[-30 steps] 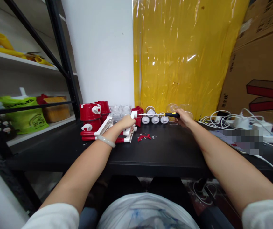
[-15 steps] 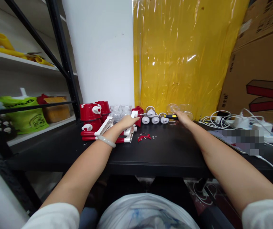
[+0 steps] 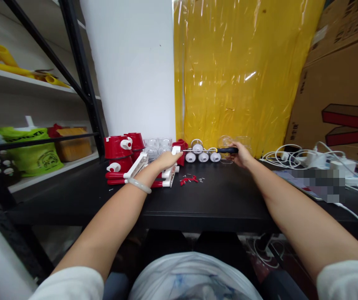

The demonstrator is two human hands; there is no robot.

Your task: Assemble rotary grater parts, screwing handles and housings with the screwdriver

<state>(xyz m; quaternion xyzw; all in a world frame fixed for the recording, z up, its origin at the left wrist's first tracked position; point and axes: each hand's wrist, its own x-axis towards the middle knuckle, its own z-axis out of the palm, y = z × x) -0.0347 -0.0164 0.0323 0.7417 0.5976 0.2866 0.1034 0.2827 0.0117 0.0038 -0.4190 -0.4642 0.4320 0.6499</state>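
My left hand [image 3: 168, 159] is closed round a white part [image 3: 175, 149] near the red-handled pieces. In my right hand [image 3: 240, 154] is the dark handle of a screwdriver [image 3: 227, 150], gripped by the fingers. Its long thin shaft points left, and its tip is at the white part by my left thumb. White-and-red handled pieces [image 3: 116, 178] lie beneath and left of my left hand. Small red parts [image 3: 189, 180] and loose screws [image 3: 201, 180] lie on the black table [image 3: 210, 200] in front.
Red cups [image 3: 116, 148] stand at the back left beside clear cups [image 3: 158, 143]. Several white round parts [image 3: 203, 156] are stacked behind the screwdriver. White cables [image 3: 279, 156] and a flat device [image 3: 301, 183] lie at the right. A shelf [image 3: 56, 168] stands left.
My right hand has shifted slightly up and right on the screwdriver handle, and its fingers have changed position. The handle sits slightly higher. My left hand has hardly moved.
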